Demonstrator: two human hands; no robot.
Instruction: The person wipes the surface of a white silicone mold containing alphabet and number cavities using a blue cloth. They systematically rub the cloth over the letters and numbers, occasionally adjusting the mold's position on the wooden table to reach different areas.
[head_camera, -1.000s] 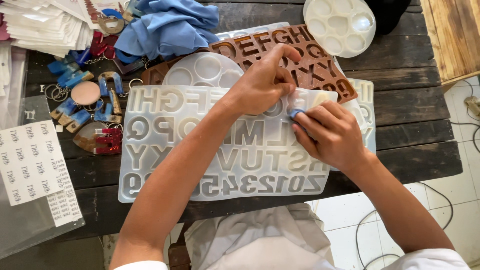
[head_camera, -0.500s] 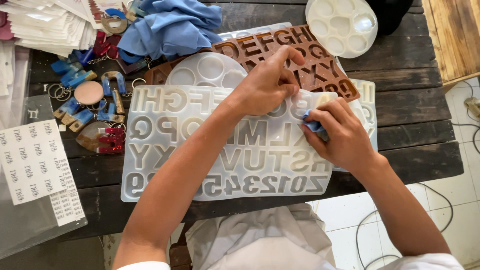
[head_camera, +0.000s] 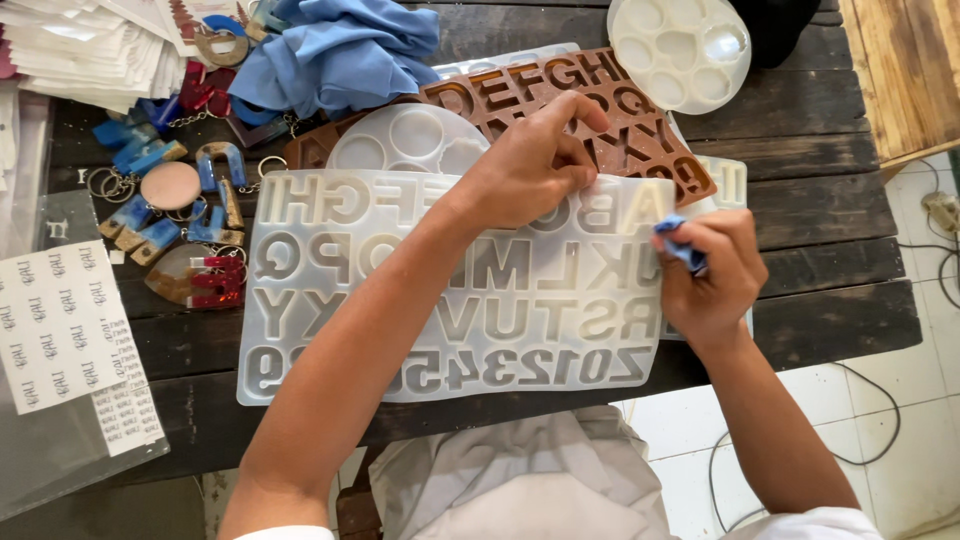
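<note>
dark wooden tabletop (head_camera: 830, 300) carries the translucent letter mould (head_camera: 440, 300): left hand (head_camera: 530, 165) should pin its far edge flat while right hand (head_camera: 712, 275), pinching a small blue piece (head_camera: 680, 245), works gently.

One cam only, worn on the head, so no 2nd view shared any part of the scene. It looked almost straight down over the person's own chest and lap at a dark wooden table (head_camera: 820, 290), near side at the bottom of frame, far side at the top. It sat close, approx arm's reach: both forearms ran up from the bottom edge, the table filled most of the pic, and a strip of tiled floor (head_camera: 900, 420) showed at right.
</note>
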